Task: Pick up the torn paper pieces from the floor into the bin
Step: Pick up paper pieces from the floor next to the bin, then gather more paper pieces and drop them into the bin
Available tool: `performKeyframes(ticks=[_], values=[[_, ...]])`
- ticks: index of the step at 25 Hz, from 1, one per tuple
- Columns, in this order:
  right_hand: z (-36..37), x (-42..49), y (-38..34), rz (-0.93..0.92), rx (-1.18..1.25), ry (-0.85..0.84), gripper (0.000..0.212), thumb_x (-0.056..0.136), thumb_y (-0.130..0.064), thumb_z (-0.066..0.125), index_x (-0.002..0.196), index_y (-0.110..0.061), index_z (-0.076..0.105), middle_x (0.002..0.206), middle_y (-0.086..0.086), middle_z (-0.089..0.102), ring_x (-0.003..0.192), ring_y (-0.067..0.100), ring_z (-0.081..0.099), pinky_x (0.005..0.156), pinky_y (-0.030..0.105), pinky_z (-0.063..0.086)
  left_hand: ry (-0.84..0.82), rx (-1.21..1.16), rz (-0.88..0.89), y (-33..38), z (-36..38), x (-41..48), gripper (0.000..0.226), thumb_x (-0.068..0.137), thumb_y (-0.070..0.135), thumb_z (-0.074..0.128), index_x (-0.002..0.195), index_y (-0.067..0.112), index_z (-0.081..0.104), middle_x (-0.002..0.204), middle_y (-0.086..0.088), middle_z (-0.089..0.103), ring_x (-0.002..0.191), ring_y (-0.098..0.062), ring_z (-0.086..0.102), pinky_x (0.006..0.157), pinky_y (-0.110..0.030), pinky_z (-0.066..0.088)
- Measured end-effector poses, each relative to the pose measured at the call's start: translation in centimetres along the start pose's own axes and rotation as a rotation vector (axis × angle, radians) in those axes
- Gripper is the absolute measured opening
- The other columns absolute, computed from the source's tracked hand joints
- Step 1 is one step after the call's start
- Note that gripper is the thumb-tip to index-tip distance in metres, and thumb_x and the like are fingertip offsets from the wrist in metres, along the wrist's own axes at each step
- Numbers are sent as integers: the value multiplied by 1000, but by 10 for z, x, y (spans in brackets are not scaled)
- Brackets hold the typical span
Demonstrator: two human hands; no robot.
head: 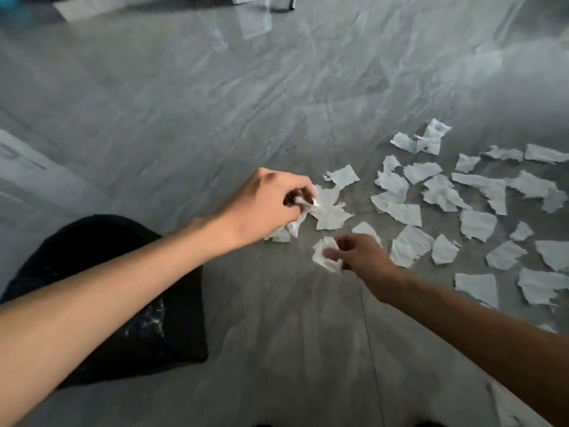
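Several torn white paper pieces (440, 192) lie scattered on the grey floor, mostly to the right of centre. My left hand (264, 204) is closed on a bunch of crumpled paper pieces (303, 204) at the left edge of the scatter. My right hand (360, 254) pinches one crumpled paper piece (323, 252) between thumb and fingers, low over the floor. A black bin (147, 328) with a dark liner sits at the lower left, under my left forearm; its inside is mostly hidden.
The floor is glossy grey marble-patterned tile (215, 103) with a seam running down the middle. Blurred objects (277, 3) stand at the far top edge. More paper pieces (542, 285) reach the right edge of view.
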State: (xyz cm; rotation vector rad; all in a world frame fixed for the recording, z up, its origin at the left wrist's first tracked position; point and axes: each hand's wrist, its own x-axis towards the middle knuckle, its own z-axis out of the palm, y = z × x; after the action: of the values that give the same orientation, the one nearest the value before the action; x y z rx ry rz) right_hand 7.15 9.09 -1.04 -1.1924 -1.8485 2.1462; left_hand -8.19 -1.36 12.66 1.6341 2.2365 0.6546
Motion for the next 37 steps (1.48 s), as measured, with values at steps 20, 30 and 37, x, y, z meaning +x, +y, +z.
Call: performKeyframes(ticks=[20,30,37], values=[[301,11,-133,-758,-828,-543,25,76,-18,74,99,-11,68,93,6,70,88,20,63,76,26,46,205,188,-1039,-188,-97,-226,33,80,17,59,112,29,59,115,2,67,105,-24,61,87,-39,50],[96,62,-159,-523,-872,-158,19,77,-11,66,91,-23,72,79,-5,68,60,-3,54,59,7,41,104,-30,-541,-110,-71,-40,24,79,21,64,103,22,62,100,3,68,88,-17,61,72,-24,39],[-12,108,-47,-238,-1339,-142,38,81,-32,68,116,-22,59,114,4,64,105,25,60,86,35,48,-329,111,-433,-115,37,28,42,79,30,65,119,24,53,121,-2,59,107,-22,56,78,-31,43]])
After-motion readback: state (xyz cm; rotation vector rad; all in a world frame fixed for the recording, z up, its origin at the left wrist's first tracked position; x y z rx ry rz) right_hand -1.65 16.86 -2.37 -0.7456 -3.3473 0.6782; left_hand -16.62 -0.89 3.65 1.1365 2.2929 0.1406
